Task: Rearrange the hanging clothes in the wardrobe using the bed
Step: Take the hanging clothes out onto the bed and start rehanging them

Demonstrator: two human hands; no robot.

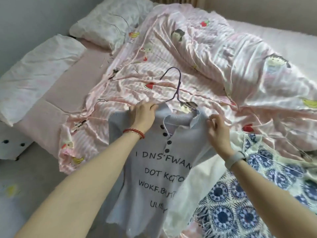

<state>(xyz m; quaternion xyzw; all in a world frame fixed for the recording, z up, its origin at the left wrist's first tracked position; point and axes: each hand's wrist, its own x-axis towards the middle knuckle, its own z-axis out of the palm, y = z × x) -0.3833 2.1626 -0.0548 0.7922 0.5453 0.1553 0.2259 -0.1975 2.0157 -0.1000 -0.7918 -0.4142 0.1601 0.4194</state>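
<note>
On the bed (pixel 56 93) with its rumpled pink cartoon-print quilt (pixel 214 69), we lay a pale lilac knitted top with black lettering (pixel 154 169) on a thin purple wire hanger (pixel 176 83), our left hand (pixel 143 114) gripping its left shoulder and our right hand (pixel 217 129) pinching the right.

the purple hanger (pixel 173 86) disappears into the grey knit top (pixel 154 162) so its shoulders are hidden, the left hand (pixel 143 115) covers one shoulder, and the blue patterned garment (pixel 248 194) runs off frame.
</note>
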